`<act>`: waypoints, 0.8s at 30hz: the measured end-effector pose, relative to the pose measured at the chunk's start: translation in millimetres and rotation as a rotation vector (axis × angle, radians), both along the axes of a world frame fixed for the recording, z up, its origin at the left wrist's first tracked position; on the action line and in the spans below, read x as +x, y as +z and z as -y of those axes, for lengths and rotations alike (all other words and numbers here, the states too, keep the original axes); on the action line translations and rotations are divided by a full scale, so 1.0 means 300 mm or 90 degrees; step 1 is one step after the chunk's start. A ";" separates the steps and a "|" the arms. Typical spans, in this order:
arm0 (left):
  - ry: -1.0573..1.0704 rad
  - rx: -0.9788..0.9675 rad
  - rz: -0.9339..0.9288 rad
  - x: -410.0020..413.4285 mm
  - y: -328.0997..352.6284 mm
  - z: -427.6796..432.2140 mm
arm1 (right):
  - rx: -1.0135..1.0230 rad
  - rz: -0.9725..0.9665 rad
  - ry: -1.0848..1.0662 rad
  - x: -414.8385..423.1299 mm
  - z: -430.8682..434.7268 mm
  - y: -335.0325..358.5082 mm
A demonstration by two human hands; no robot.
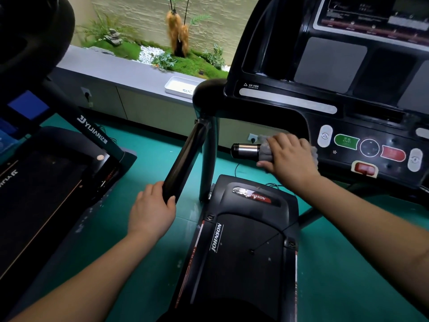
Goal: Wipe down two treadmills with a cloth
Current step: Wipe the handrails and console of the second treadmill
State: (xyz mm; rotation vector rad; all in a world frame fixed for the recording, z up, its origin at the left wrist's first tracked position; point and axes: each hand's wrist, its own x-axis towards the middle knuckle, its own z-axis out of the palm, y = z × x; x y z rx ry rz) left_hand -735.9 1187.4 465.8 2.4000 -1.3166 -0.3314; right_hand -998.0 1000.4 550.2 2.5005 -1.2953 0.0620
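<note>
I stand on a black Johnson treadmill, with its console up at the right. My right hand presses a grey cloth around the short metal pulse grip that sticks out left of the console buttons. My left hand is closed around the end of the black left handrail. A second treadmill, marked Yijian, stands to the left; its console is cut off at the top-left corner.
Green floor runs between the two machines. Behind them is a grey cabinet ledge with a white tray on it, then an indoor planter with moss and ferns. A wall socket sits low behind the grip.
</note>
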 end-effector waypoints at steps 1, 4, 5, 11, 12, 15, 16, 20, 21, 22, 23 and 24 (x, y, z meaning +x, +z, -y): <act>-0.001 0.001 -0.001 0.001 -0.001 0.002 | 0.013 0.006 0.008 0.020 0.008 -0.010; -0.003 0.002 -0.005 0.001 -0.003 0.005 | 0.094 0.040 0.002 0.096 0.052 0.007; -0.002 0.003 -0.006 0.001 -0.004 0.006 | 0.128 0.034 -0.006 0.124 0.070 0.016; 0.007 0.003 -0.011 0.000 -0.003 0.008 | 0.328 -0.035 0.048 0.301 0.141 0.037; 0.010 0.003 -0.012 0.000 -0.003 0.008 | 0.325 -0.046 0.062 0.317 0.142 0.037; 0.011 0.006 -0.017 0.000 -0.005 0.007 | 0.238 -0.058 0.101 0.311 0.130 0.020; 0.012 0.006 -0.017 0.000 -0.005 0.007 | 0.207 -0.050 0.118 0.294 0.122 0.011; 0.011 0.011 -0.015 0.004 -0.006 0.007 | 0.128 0.027 0.107 0.183 0.099 -0.007; 0.009 0.010 -0.015 0.004 -0.007 0.006 | 0.120 0.040 0.086 0.149 0.093 -0.005; 0.008 0.009 -0.015 0.004 -0.007 0.006 | 0.116 0.071 0.070 0.115 0.085 0.003; 0.008 0.009 -0.015 0.004 -0.007 0.006 | 0.117 0.127 0.060 0.082 0.071 0.016; 0.008 0.009 -0.012 0.003 -0.006 0.007 | 0.122 0.203 0.054 0.054 0.048 0.029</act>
